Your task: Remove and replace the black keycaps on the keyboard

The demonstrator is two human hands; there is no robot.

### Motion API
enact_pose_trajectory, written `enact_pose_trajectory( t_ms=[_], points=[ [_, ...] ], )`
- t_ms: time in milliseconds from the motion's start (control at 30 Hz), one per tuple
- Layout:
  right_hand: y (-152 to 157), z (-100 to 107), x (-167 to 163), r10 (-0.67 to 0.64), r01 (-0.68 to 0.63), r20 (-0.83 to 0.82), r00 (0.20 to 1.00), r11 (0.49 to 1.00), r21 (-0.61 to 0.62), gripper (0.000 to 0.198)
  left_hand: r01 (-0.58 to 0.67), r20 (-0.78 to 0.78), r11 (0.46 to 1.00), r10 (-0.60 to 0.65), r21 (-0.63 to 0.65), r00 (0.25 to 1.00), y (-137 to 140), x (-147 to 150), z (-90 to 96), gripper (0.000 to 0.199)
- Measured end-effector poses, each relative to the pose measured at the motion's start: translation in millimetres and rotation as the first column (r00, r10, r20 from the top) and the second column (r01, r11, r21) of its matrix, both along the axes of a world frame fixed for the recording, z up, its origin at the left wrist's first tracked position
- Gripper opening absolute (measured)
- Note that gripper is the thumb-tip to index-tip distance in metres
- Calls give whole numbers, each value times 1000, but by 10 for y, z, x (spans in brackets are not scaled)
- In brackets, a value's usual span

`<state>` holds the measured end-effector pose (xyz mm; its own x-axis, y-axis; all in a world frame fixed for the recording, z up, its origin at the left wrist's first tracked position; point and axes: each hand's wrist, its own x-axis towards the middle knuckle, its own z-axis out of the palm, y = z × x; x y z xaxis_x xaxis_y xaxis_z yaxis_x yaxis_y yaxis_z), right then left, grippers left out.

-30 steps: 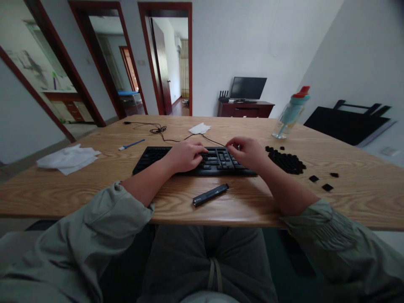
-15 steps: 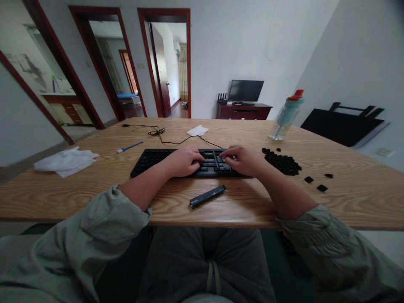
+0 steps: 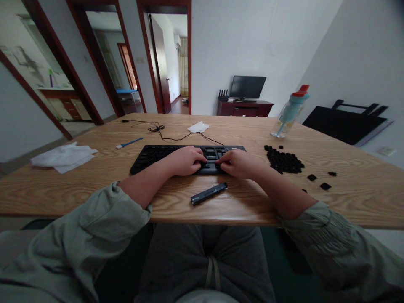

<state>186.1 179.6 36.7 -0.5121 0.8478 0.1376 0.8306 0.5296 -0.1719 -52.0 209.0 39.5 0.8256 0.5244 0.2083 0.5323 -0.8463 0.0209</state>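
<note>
Two hands: both resting on keyboard (image 3: 164, 154), mid surface (image 3: 94, 185)
Left hand (image 3: 186, 161): curled over the keys, grip unclear
Right hand (image 3: 240, 163): fingertips down on right-hand keys, grip unclear
Keycaps (image 3: 284, 161): heaped right of keyboard
Pen (image 3: 208, 193): just in front of keyboard

Grey-green rolled-up sleeves (image 3: 120, 210), dark grey drawstring trousers (image 3: 205, 252)

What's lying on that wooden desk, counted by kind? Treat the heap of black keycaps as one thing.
Keyboard: 1
Keycap heap: 1
Black bar-shaped tool: 1
Water bottle: 1
Blue-handled brush: 1
White tissues: 2
Total: 7
</note>
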Motion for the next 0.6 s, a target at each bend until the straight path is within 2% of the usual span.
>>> enact_pose_trajectory(
  t_ms=[167, 300, 433, 600],
  points=[
    [7, -20, 3, -5, 10, -47, 999, 996, 89, 36, -1, 9, 999, 0, 38, 1000, -38, 34, -14, 32],
    [26, 3, 30, -63, 88, -182, 981, 987, 133, 37, 17, 8, 996, -17, 93, 1000, -101, 92, -26, 32],
    [25, 47, 59, -72, 102, -233, 970, 988, 118, 35, 24, -32, 993, -21, 112, 999, -146, 152, -39, 30],
    [27, 29, 58, -86, 98, -174, 981, 994, 57, 33, -1, -68, 994, 8, 109, 998, -156, 198, -40, 31]
  ],
)
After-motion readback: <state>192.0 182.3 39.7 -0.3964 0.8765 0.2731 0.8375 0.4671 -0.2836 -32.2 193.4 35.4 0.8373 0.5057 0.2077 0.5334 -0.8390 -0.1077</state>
